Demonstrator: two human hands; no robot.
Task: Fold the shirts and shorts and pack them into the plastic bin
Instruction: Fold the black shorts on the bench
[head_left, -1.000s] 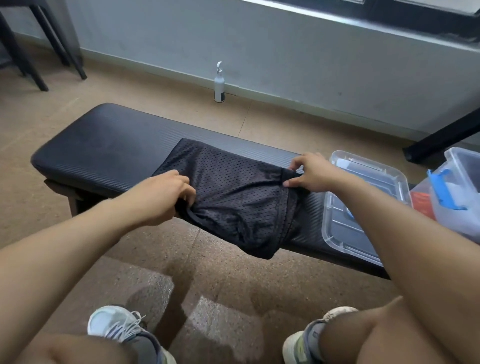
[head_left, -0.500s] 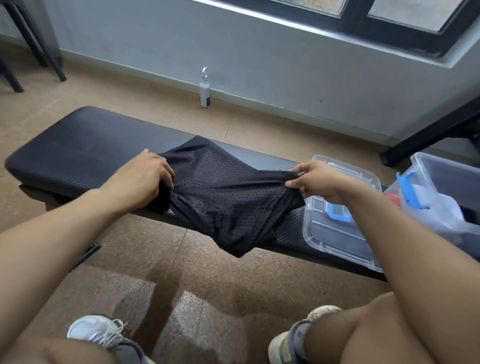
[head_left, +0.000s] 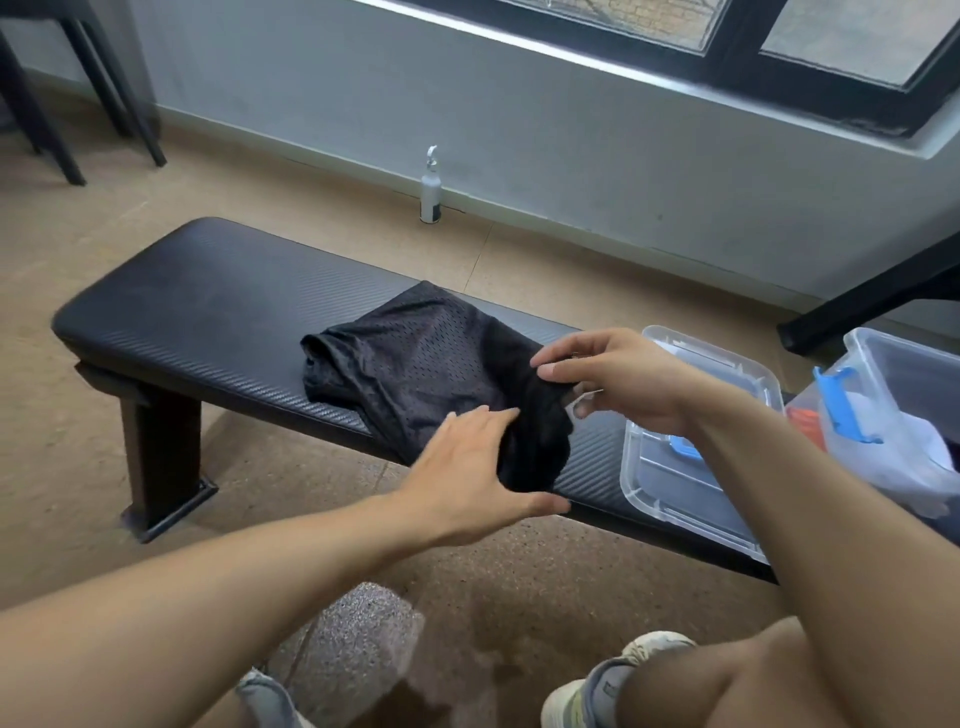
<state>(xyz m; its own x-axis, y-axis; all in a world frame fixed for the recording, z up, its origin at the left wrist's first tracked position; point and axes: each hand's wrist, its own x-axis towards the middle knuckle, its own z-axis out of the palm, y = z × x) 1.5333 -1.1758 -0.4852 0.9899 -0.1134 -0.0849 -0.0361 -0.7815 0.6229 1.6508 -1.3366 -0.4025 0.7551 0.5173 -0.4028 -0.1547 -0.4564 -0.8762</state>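
Black mesh shorts (head_left: 415, 358) lie partly folded on a long black padded bench (head_left: 208, 301), seen from a camera worn on the person's head. Most of the fabric rests flat on the bench top, while its right end is bunched and lifted slightly, with a dark fold hanging over the near edge of the bench.

On that side, the right hand (head_left: 618, 379) pinches the raised end of the shorts between thumb and curled fingers, holding it just above the bench. Reaching in from the lower left, the left hand (head_left: 467, 473) has its fingers straight and spread, the fingertips touching the shorts near the hanging fold; it grips nothing.

To the right of the shorts, a clear plastic lid (head_left: 691, 447) with a blue clip lies on the bench, partly hidden by the right forearm. Further right stands a clear plastic bin (head_left: 904, 379) with a blue latch (head_left: 841, 405); white cloth and something orange-red show inside or against it, though exactly where they sit is hard to tell.

Beyond the bench, a small white spray bottle (head_left: 430, 189) stands on the tan floor against a grey wall under a dark-framed window. Below, the person's bare knee and two light sneakers are visible.
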